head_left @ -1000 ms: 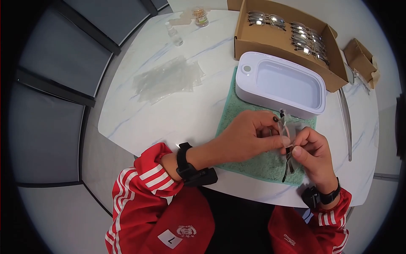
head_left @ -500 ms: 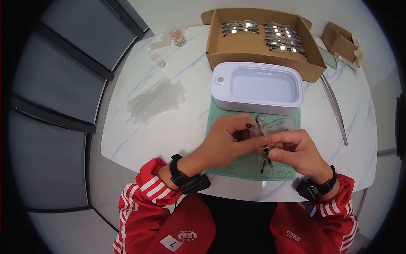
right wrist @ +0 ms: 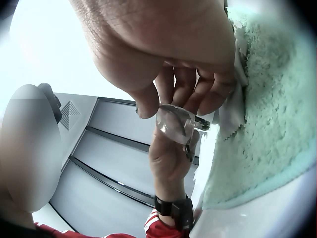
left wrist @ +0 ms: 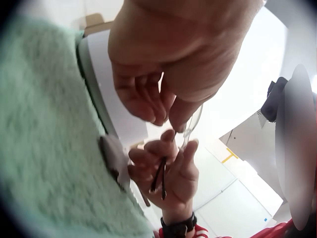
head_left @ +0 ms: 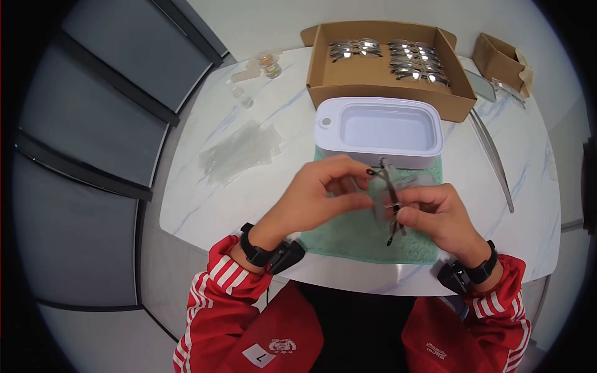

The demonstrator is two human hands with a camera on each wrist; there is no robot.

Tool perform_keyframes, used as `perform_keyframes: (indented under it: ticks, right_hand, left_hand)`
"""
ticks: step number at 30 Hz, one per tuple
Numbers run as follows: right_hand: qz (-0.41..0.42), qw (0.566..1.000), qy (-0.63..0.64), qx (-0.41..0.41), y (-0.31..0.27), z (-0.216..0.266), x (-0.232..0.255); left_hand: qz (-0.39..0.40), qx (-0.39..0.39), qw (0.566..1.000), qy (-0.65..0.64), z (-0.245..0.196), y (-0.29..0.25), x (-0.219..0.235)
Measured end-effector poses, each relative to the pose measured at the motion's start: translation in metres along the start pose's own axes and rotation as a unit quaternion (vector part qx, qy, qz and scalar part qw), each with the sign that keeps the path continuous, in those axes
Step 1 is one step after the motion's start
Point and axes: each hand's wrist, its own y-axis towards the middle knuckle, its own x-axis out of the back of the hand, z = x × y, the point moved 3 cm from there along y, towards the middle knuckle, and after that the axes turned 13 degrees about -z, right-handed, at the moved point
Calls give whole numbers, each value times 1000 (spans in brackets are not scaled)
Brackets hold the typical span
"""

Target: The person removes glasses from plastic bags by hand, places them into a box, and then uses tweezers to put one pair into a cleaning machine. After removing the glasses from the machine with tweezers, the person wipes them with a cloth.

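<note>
A pair of eyeglasses [head_left: 392, 189] with dark temples, slightly blurred, stands upright over the green towel [head_left: 348, 239]. My right hand [head_left: 438, 214] pinches it between thumb and fingers, and its clear lens [right wrist: 173, 124] shows below the thumb in the right wrist view. A thin grey cloth [head_left: 415, 180] hangs from the right hand, its zigzag edge visible in the right wrist view. My left hand [head_left: 323, 193] is just left of the glasses, thumb and index finger apart. Its index fingertip is right at a temple tip [head_left: 371, 172].
Behind the hands stands a white basin device [head_left: 328, 137] on the towel. Further back, a cardboard box [head_left: 329, 74] contains rows of eyeglasses. Clear plastic sleeves [head_left: 241, 153], a small bottle [head_left: 247, 101] and a jar [head_left: 270, 66] are at left; a curved metal strip [head_left: 493, 161] lies at right.
My left hand has loosened from the glasses and moved slightly left, its thumb and index finger parting. The right hand keeps the glasses and cloth. The head view has shifted.
</note>
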Motion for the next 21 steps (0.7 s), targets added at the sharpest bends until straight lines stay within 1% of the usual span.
perform_keyframes:
  ticks: [2, 4, 6, 8, 9, 11, 12, 14, 15, 17, 18, 20, 21]
  right_hand:
    - [-31, 998, 43, 28, 0, 3, 0]
    - [-29, 998, 30, 37, 0, 4, 0]
    - [-30, 998, 14, 48, -1, 8, 2]
    - [-15, 1000, 6, 25, -2, 9, 0]
    - [-13, 1000, 9, 27, -3, 10, 0]
    - [-20, 1000, 5, 19, -4, 10, 0]
    - [-18, 1000, 6, 21, -4, 10, 0]
    - [-38, 999, 12, 28, -5, 10, 0]
    - [-39, 999, 11, 30, -5, 11, 0]
    - [-37, 999, 16, 28, -4, 11, 2]
    - [-40, 999, 17, 29, -3, 11, 2]
    - [-51, 998, 20, 35, -2, 11, 3]
    - [-52, 998, 20, 35, -3, 11, 4]
  left_hand:
    - [-43, -56, 990, 123, -13, 0, 24]
    - [-108, -77, 978, 160, -9, 2, 55]
    - [-166, -91, 949, 252, -7, 10, 91]
    - [-219, -77, 913, 334, 0, 20, 133]
    - [-220, -78, 912, 337, 9, 27, 155]
    - [-258, -121, 819, 499, 27, 37, 193]
    - [-260, -121, 817, 500, 33, 40, 200]
    - [-256, -57, 770, 582, 44, 43, 211]
    - [-257, -60, 769, 582, 45, 45, 214]
    - [-231, -10, 809, 541, 50, 48, 222]
    - [-228, -12, 809, 541, 50, 49, 227]
    - [-242, -23, 854, 460, 47, 47, 234]
    - [-241, -24, 854, 460, 44, 45, 236]
